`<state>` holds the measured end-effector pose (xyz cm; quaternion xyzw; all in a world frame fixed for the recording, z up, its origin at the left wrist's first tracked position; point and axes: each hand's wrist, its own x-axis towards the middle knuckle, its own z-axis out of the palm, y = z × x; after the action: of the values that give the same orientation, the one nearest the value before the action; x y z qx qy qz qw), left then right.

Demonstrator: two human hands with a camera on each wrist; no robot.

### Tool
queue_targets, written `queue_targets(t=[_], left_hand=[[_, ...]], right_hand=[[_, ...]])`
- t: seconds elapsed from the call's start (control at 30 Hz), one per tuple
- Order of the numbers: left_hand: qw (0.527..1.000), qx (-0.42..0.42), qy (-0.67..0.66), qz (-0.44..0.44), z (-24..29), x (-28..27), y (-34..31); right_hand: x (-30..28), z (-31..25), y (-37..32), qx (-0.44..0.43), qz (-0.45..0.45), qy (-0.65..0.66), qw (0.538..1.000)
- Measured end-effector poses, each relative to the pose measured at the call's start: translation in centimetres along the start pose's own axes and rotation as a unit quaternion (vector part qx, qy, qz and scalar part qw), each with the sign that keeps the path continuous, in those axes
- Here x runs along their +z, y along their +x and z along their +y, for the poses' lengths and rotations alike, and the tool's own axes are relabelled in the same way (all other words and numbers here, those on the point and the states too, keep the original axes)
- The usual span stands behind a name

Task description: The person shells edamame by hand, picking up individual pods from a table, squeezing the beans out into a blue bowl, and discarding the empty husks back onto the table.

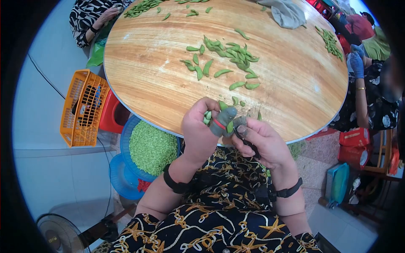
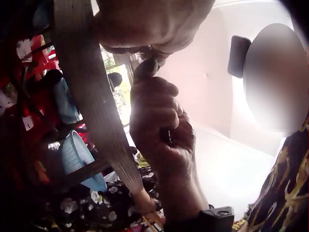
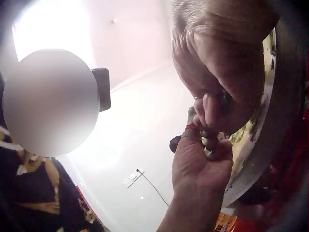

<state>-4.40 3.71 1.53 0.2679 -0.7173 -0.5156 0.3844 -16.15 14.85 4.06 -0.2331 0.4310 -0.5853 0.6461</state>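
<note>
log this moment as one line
left hand: holds pod, beans | right hand: grips dark item | table: loose pods | basin: shelled beans

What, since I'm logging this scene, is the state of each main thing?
Left grip: curled around shelled beans
Right grip: curled, pinching a green pod
Loose pods: scattered on the table, looking unopened
Blue basket: well filled with heaped beans
Grey cloth: crumpled on the table
Orange crate: open-topped
Fan: spinning or still, cannot tell
</note>
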Motion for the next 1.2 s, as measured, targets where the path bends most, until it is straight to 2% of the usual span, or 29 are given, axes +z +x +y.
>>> queue_targets(t=[0.03,0.07,0.1,0.13,0.17,0.2,0.33,0.4,0.43,0.47,0.5,0.53,0.6,0.67,0.73,0.77,0.83,0.93,1.07,1.13,1.17,1.2], left_hand=[[1.0,0.0,-0.001,0.001,-0.2,0.1,-0.2],[0.998,-0.001,-0.055,-0.011,-0.3,0.2,-0.5],[0.994,-0.003,-0.11,-0.022,-0.2,0.4,-0.7],[0.994,-0.003,-0.111,-0.021,0.2,0.6,-0.8],[0.968,-0.062,-0.242,-0.029,0.9,0.8,-0.9],[0.921,-0.12,-0.368,-0.037,1.3,0.9,-0.8],[0.925,-0.123,-0.351,-0.077,-0.1,0.5,-0.1],[0.878,-0.212,-0.422,-0.071,0.5,0.6,0.3],[0.878,-0.208,-0.425,-0.07,0.6,0.6,0.4],[0.938,-0.179,-0.289,-0.072,0.7,0.7,0.4],[0.976,-0.148,-0.145,-0.071,0.8,0.8,0.5],[0.976,-0.144,-0.149,-0.066,0.9,0.9,0.6],[0.994,-0.068,-0.024,-0.077,1.3,0.8,0.8],[0.994,-0.083,-0.01,-0.077,1.3,0.7,1.1],[0.993,-0.086,-0.036,-0.074,1.1,0.8,1.1],[0.993,-0.086,-0.037,-0.07,1.0,0.8,1.2],[0.992,-0.079,-0.06,-0.082,0.8,0.8,1.3],[0.982,-0.119,-0.106,-0.097,0.2,0.8,1.2],[0.977,-0.145,-0.114,-0.104,-0.2,1.0,1.3],[0.984,-0.115,-0.06,-0.123,-0.3,1.3,1.1],[0.984,-0.116,-0.062,-0.123,0.0,1.2,1.1],[0.99,-0.056,0.004,-0.133,0.8,1.0,1.2]], right_hand=[[0.0,0.1,0.1,0.008,0.007,0.027,1.0],[0.1,0.1,0.1,0.016,0.014,0.053,0.998],[0.3,0.2,0.2,0.017,0.014,0.052,0.998],[0.4,0.4,0.3,0.018,0.024,0.05,0.998],[0.5,0.5,0.3,0.019,0.034,0.05,0.998],[0.6,0.4,0.4,0.019,0.033,0.048,0.998],[0.3,0.0,0.6,0.019,0.051,0.043,0.998],[0.1,-0.1,0.7,0.022,0.055,0.03,0.998],[-0.2,0.3,0.9,-0.01,0.084,-0.06,0.995],[-0.2,0.4,1.0,-0.042,0.111,-0.15,0.982],[0.5,-0.1,1.0,-0.076,0.156,-0.217,0.961],[0.2,0.1,1.1,-0.077,0.153,-0.223,0.96],[-0.5,0.7,1.4,-0.168,0.213,-0.425,0.864],[0.1,0.3,1.7,-0.164,0.232,-0.388,0.877],[-0.3,0.2,2.1,-0.192,0.253,-0.457,0.831],[-0.5,0.2,2.3,-0.193,0.249,-0.459,0.83],[-0.8,0.2,2.7,-0.175,0.259,-0.381,0.87],[-0.7,-0.2,2.4,-0.136,0.242,-0.375,0.885],[-0.8,-1.1,2.0,-0.141,0.23,-0.419,0.867],[-0.8,-1.6,2.3,-0.253,0.275,-0.401,0.836],[-0.3,-2.0,2.1,-0.237,0.256,-0.431,0.832],[-0.2,-2.5,2.1,-0.208,0.217,-0.48,0.824]])
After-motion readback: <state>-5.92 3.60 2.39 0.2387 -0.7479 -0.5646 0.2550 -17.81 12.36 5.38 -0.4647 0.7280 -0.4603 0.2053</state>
